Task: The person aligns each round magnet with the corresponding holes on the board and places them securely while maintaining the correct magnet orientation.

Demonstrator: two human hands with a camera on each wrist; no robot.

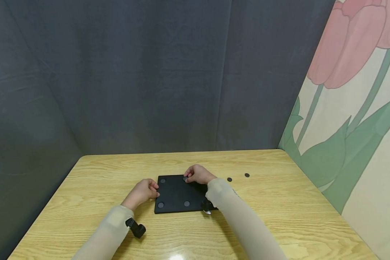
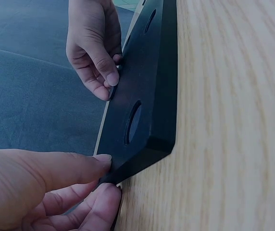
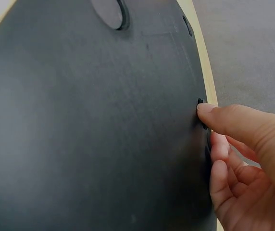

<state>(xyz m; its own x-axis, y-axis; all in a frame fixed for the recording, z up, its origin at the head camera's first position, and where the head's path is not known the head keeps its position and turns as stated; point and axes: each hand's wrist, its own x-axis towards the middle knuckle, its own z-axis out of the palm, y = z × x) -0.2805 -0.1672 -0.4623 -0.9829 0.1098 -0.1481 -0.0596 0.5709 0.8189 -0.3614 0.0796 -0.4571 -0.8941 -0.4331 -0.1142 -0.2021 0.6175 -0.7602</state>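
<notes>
While you are facing a wooden table [image 1: 169,238], a black board [image 1: 172,193] is lying there, your left hand [image 1: 143,192] is pinching its left edge, your right hand [image 1: 200,174] is pinching a dark disc [image 1: 185,178] at its far edge, and two loose discs [image 1: 229,179] are resting rightward

A dark curtain [image 1: 159,76] hangs along the far side and round the left, one long line running down it right of middle. Over on the right I see a cream wall [image 1: 380,180] painted with big pink tulips [image 1: 336,50], green stems [image 1: 378,79] and broad leaves [image 1: 325,150]. The table [image 1: 279,216] is pale yellow wood, streaked with grain, its far corners rounded, a bright glare [image 1: 176,257] at the near side.
</notes>
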